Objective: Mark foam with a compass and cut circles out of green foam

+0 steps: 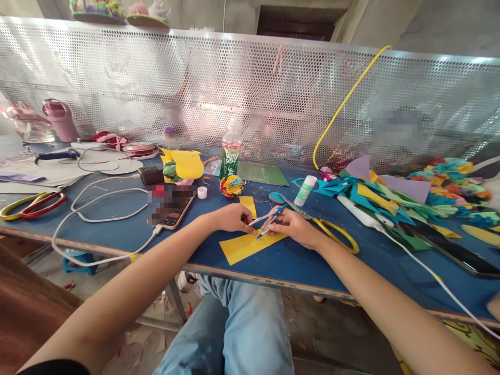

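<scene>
My right hand is closed around a blue-and-white pen, its tip down at a strip of yellow paper near the table's front edge. My left hand is closed in a pinch just left of the pen. A thin white stick-like piece runs from its fingertips towards the right hand; its kind is unclear. Behind the fingers lies a smaller yellow paper piece. Yellow-handled scissors lie beside my right hand, with a glue stick standing behind them.
A phone on a white cable and red-and-yellow scissors lie left. A green-labelled bottle and a colourful paper ball stand ahead. Paper scraps, a white glue gun and a dark phone lie right. A perforated metal panel rises behind.
</scene>
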### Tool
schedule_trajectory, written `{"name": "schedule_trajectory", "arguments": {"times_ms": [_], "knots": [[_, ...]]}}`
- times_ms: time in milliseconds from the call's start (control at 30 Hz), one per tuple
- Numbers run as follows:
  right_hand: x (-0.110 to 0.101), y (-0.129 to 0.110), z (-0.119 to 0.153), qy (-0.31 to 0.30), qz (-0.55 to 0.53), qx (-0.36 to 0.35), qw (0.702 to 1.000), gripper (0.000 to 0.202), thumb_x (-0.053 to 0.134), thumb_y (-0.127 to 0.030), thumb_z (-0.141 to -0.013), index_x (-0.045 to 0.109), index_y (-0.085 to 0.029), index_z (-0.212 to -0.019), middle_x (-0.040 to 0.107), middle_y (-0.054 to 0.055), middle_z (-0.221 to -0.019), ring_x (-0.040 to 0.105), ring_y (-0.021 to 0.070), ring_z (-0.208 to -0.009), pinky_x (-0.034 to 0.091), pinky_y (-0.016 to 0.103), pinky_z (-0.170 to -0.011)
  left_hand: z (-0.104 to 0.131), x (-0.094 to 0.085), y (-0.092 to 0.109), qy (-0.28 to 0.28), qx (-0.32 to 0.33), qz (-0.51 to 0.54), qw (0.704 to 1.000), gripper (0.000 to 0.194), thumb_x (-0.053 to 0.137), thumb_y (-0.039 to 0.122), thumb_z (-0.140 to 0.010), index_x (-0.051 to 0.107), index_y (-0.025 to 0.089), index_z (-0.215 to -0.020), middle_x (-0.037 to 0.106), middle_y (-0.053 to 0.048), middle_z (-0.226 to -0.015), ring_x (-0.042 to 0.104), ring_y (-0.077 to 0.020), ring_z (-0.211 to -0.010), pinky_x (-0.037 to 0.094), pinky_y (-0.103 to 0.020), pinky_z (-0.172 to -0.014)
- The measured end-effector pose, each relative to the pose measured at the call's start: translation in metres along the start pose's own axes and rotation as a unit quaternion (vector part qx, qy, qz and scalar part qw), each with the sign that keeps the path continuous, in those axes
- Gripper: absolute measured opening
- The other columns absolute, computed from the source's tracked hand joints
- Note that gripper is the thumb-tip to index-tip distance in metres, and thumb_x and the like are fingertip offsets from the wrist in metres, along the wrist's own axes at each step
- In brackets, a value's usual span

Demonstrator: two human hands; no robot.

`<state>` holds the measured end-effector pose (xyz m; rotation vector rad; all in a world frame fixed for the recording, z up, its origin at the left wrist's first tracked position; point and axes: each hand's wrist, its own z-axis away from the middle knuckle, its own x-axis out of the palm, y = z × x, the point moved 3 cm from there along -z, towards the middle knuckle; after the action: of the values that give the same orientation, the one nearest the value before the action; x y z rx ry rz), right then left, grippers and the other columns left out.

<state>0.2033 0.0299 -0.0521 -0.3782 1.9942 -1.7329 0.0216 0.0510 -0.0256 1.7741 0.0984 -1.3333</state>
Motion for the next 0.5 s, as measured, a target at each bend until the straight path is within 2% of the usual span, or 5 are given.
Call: {"name": "schedule_trajectory", "arguments": {"times_ms": [200, 500], "knots": [[-0.0015, -0.0016, 0.0020, -0.006, 0.003, 0.007, 1.000, 0.031, 0.072, -0.034, -0.070, 0.049, -0.019, -0.086, 0.068, 0.004, -0.083, 0.067, 0.0178, -0.075, 0.051, 0.033, -0.070, 0.0001, 0.0005, -0.0009, -0.005, 0.000, 0.001, 1.000, 0.032, 0.067, 0.045, -0.067, 0.061, 0.013, -0.068, 0.051, 0.004, -0.058, 0.041, -0.0079, -0.053, 0.028, -0.022, -0.051], [-0.0016, -0.0022, 0.0007, 0.018, -0.001, -0.021, 1.000, 0.029, 0.069, -0.032, -0.073, 0.047, -0.021, -0.089, 0.069, 0.003, -0.087, 0.066, 0.0159, -0.076, 0.051, 0.031, -0.071, 0.0003, 0.0001, 0.0002, -0.001, 0.008, -0.001, 1.000, 0.036, 0.067, 0.048, -0.067, 0.061, 0.013, -0.066, 0.050, 0.005, -0.057, 0.040, -0.0080, -0.053, 0.027, -0.022, -0.051]]}}
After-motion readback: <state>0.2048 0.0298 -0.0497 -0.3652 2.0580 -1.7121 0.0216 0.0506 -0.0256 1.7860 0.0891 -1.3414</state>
